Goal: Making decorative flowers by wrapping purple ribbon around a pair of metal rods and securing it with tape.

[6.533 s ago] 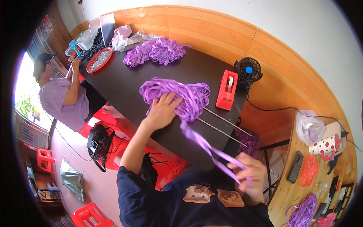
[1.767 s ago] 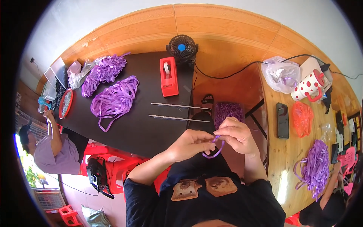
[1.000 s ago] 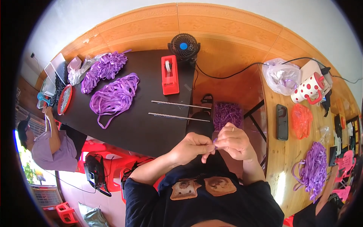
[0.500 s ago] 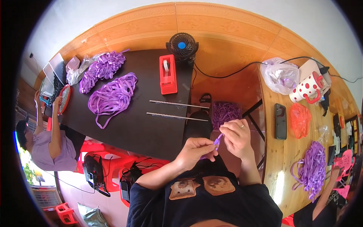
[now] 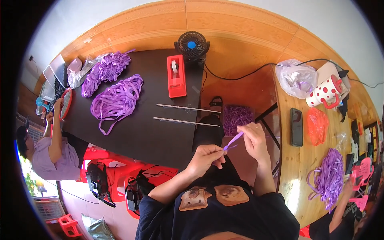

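Note:
Between my two hands, above my lap, stretches a short purple ribbon (image 5: 235,139) with a small knot or fold near its left end. My left hand (image 5: 209,157) pinches that knotted end between thumb and fingers. The other end is pinched by my right hand (image 5: 254,140), raised a little higher. Below and beyond the hands sits a box of purple ribbon pieces (image 5: 238,120). Two thin metal rods (image 5: 186,122) lie side by side on the dark table (image 5: 160,146), their right ends jutting past its edge. A loose purple ribbon bundle (image 5: 116,98) rests farther left.
On the dark table stand a red tape dispenser (image 5: 176,76) and a black fan (image 5: 192,46). The wooden table (image 5: 294,168) at right holds a phone (image 5: 297,127), a dotted cup (image 5: 325,93), plastic bags and a ribbon pile (image 5: 329,178). People sit at left and lower right.
My right hand has drawn up and away from the left, so more of the ribbon shows taut between them. The person at left has lowered one hand.

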